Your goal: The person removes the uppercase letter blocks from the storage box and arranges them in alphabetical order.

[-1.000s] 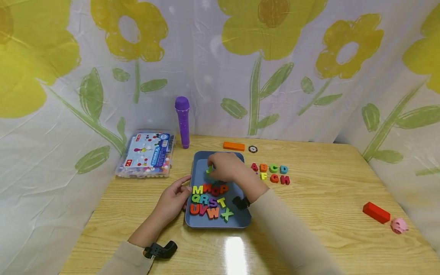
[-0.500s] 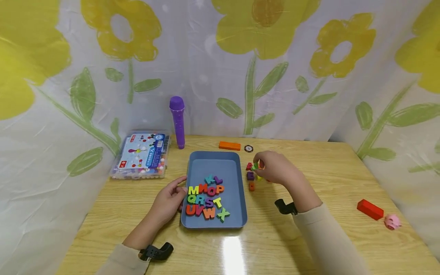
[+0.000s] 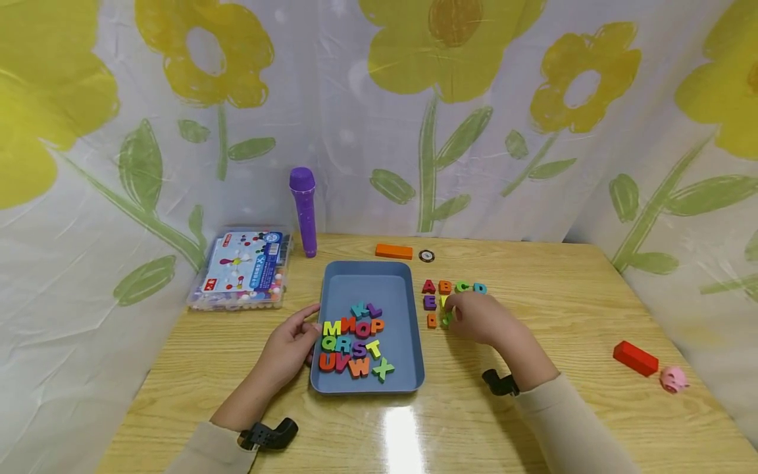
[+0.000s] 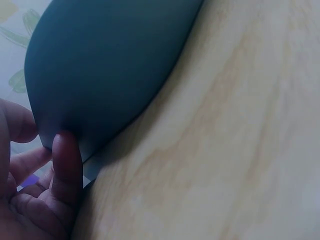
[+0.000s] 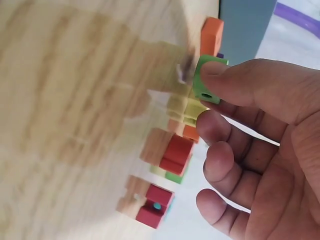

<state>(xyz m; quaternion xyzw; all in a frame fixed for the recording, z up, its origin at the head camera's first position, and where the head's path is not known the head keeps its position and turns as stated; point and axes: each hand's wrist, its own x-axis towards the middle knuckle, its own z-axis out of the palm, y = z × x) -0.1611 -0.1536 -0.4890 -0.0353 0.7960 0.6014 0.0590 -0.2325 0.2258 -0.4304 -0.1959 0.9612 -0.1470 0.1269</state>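
Observation:
My right hand (image 3: 476, 317) pinches a green letter block (image 5: 211, 80) between thumb and index finger, just right of the small orange letter (image 3: 431, 320). In the right wrist view its other fingers are loosely bent; in the head view the hand partly covers the letter and its neighbours. Rows of letters stand here, among them a red A (image 3: 429, 286), an orange B (image 3: 445, 287) and a purple E (image 3: 429, 302). My left hand (image 3: 288, 345) holds the left edge of the blue-grey tray (image 3: 373, 280), thumb at the rim. Several colourful letters, K to X, lie in the tray.
Behind the tray lie an orange block (image 3: 393, 251) and a round chip (image 3: 426, 255). A purple microphone (image 3: 305, 214) and a clear plastic box (image 3: 239, 270) are at the back left. A red block (image 3: 635, 358) and a pink pig head (image 3: 673, 379) lie far right.
My right hand has left the tray, moving right with a green letter to the small letter rows, then slightly nearer me beside the orange letter. The left hand stays at the tray.

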